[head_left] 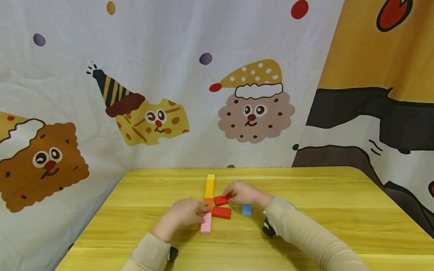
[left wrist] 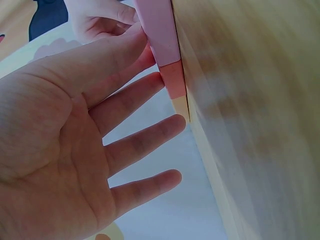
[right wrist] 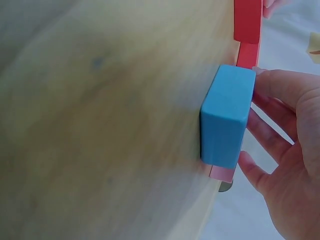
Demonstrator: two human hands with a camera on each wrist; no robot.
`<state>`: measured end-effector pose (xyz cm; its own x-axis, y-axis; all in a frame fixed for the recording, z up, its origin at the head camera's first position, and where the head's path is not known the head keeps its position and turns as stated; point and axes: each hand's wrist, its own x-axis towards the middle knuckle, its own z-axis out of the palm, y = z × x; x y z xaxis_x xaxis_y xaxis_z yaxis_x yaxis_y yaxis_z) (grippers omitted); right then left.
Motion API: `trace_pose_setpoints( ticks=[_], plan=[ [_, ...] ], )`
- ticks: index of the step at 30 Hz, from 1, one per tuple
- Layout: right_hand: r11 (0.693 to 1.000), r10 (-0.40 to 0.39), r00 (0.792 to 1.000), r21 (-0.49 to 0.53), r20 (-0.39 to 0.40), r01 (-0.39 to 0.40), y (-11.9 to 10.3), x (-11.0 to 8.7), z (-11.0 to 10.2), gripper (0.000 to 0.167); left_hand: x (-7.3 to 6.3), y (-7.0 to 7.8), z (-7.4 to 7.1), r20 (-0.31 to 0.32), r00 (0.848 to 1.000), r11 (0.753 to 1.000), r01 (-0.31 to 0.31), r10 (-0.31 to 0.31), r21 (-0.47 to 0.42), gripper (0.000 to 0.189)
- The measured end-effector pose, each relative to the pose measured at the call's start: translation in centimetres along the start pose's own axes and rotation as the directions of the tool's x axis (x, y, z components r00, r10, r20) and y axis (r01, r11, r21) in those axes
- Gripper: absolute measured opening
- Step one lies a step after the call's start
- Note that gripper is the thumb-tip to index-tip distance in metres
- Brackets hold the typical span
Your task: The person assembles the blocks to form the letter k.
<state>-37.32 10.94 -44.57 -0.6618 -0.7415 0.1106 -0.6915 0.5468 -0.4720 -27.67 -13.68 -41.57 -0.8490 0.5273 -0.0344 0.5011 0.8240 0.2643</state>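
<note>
A straight row of blocks lies on the table: a yellow-orange block at the far end, an orange block, then a pink block nearest. My left hand touches the row from the left around the orange and pink blocks, its fingers mostly straight and spread in the left wrist view. My right hand pinches a slightly angled red block right of the row. A second red block lies closer, its left end against the row. The blue block lies below my right hand.
Beyond the blue block, a small pink piece shows in the right wrist view, mostly hidden. The wooden table ends at a printed curtain behind it.
</note>
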Motion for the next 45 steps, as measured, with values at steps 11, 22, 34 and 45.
trace_pose_setpoints(
  ticks=[11, 22, 34, 45],
  plan=[
    [1.0, -0.02, 1.0, -0.001, 0.012, 0.02, -0.22, 0.14, 0.05, 0.028, -0.07, -0.15, 0.14, -0.009, 1.0, 1.0, -0.002, 0.002, 0.002, 0.042],
    [0.999, -0.034, 0.999, -0.019, 0.005, 0.034, -0.17, 0.13, 0.11, 0.027, -0.03, -0.11, -0.02, -0.003, 1.0, 1.0, 0.003, -0.003, 0.007, 0.042],
    [0.999, -0.049, 0.999, -0.003, 0.002, 0.049, -0.09, 0.05, 0.23, 0.025, -0.1, 0.02, -0.05, 0.0, 1.0, 1.0, -0.005, 0.005, 0.013, 0.042],
    [0.998, -0.055, 0.998, -0.014, 0.005, 0.055, -0.2, 0.05, 0.13, 0.024, -0.14, 0.11, -0.11, 0.002, 1.0, 1.0, -0.002, 0.002, 0.008, 0.042]
  ],
)
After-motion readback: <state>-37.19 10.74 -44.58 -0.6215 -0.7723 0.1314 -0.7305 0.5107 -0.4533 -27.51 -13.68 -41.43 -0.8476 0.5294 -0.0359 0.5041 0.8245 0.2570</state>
